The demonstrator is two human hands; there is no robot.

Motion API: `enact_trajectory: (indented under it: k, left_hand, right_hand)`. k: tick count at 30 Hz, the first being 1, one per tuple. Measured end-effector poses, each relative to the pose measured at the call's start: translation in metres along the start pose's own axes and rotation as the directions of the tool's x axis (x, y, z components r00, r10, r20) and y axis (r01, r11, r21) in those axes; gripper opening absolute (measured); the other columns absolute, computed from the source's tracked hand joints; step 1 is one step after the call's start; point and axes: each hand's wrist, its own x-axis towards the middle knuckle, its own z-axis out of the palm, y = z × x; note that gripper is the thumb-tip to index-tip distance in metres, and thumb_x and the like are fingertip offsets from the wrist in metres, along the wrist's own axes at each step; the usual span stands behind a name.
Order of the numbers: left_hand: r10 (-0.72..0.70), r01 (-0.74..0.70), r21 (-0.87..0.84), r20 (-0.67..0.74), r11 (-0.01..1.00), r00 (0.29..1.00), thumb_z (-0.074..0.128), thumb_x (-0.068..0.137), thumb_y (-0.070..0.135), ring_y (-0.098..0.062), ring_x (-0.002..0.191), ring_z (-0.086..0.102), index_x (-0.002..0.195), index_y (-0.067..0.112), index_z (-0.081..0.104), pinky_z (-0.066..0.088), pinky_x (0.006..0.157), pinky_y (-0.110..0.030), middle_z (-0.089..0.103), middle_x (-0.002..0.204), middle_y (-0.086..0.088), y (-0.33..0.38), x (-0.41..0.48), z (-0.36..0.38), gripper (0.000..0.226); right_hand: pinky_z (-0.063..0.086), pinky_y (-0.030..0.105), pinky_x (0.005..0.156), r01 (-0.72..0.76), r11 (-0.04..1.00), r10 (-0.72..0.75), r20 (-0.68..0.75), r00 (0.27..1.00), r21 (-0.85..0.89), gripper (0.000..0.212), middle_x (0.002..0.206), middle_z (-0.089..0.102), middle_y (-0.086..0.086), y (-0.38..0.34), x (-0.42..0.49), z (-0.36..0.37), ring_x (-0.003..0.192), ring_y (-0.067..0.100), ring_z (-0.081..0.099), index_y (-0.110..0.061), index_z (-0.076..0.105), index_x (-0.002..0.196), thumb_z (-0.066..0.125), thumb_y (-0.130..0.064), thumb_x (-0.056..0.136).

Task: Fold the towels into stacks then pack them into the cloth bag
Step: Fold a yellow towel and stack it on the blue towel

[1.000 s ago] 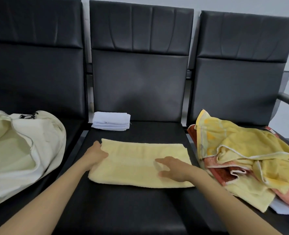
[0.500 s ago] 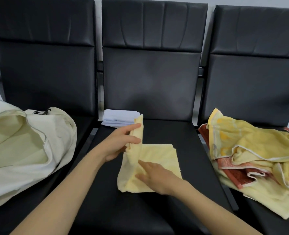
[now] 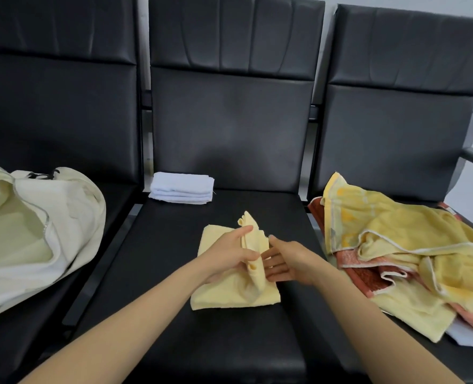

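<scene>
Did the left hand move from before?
Yes. The left hand moved right with the yellow towel: before, it was in front of the white towel stack; now it is right of it.

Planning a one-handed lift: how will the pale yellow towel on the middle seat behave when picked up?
Probably floppy: the flap of the pale yellow towel, pinched by the left hand, droops and creases. Likely light, since few fingers hold it up. Folded layers may slide apart unless gripped together.

3 black seats (image 3: 229, 342) with bag (image 3: 71, 217), towels (image 3: 396, 234)
</scene>
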Motion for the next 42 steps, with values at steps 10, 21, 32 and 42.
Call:
enact_trajectory:
  k: [10, 21, 32, 42]
  left_hand:
    - [0.273, -0.376, -0.070, -0.569, 0.924, 0.776, 0.055, 0.084, -0.001, -0.008, 0.079, 0.057, 0.131, 0.028, 0.054, 0.045, 0.066, -0.019, 0.059, 0.100, 0.004, 0.054, -0.028, -0.035, 0.055]
    - [-0.085, 0.082, 0.289, -0.001, 0.954, 0.996, 0.053, 0.096, 0.039, -0.010, 0.075, 0.062, 0.141, 0.024, 0.042, 0.050, 0.070, -0.015, 0.058, 0.111, -0.004, 0.008, 0.002, 0.001, 0.049]
    - [0.043, 0.045, 0.228, -0.367, 0.973, 0.929, 0.056, 0.093, 0.014, -0.016, 0.104, 0.055, 0.133, 0.014, 0.050, 0.048, 0.077, -0.025, 0.046, 0.139, -0.003, 0.008, 0.007, -0.052, 0.041]
    - [-0.222, 0.348, 0.411, -0.324, 0.842, 0.920, 0.060, 0.091, 0.022, -0.019, 0.105, 0.051, 0.141, 0.010, 0.034, 0.051, 0.086, -0.031, 0.044, 0.131, -0.006, -0.010, -0.004, -0.074, 0.058]
  right_hand:
    - [0.060, 0.037, 0.075, 0.023, 0.999, -0.020, 0.071, 0.997, -0.032, 0.056, 0.103, 0.071, 0.014, -0.002, -0.001, 0.006, 0.092, 0.028, 0.071, -0.008, 0.054, 0.120, 0.035, -0.055, 0.098]
    - [0.051, 0.035, 0.069, -0.060, 0.992, 0.059, 0.012, 0.998, 0.111, 0.056, 0.115, 0.060, 0.007, 0.001, 0.003, 0.000, 0.095, 0.023, 0.061, -0.012, 0.041, 0.136, 0.037, -0.053, 0.098]
    - [0.059, 0.038, 0.076, 0.181, 0.940, -0.243, 0.196, 0.950, 0.290, 0.043, 0.116, 0.063, 0.006, -0.007, 0.002, 0.007, 0.103, 0.024, 0.064, -0.023, 0.052, 0.127, 0.052, 0.002, 0.092]
    - [0.051, 0.043, 0.095, 0.043, 0.998, -0.035, 0.211, 0.977, -0.035, 0.039, 0.117, 0.064, -0.002, 0.009, 0.004, 0.007, 0.105, 0.019, 0.063, -0.026, 0.048, 0.127, 0.061, -0.015, 0.092]
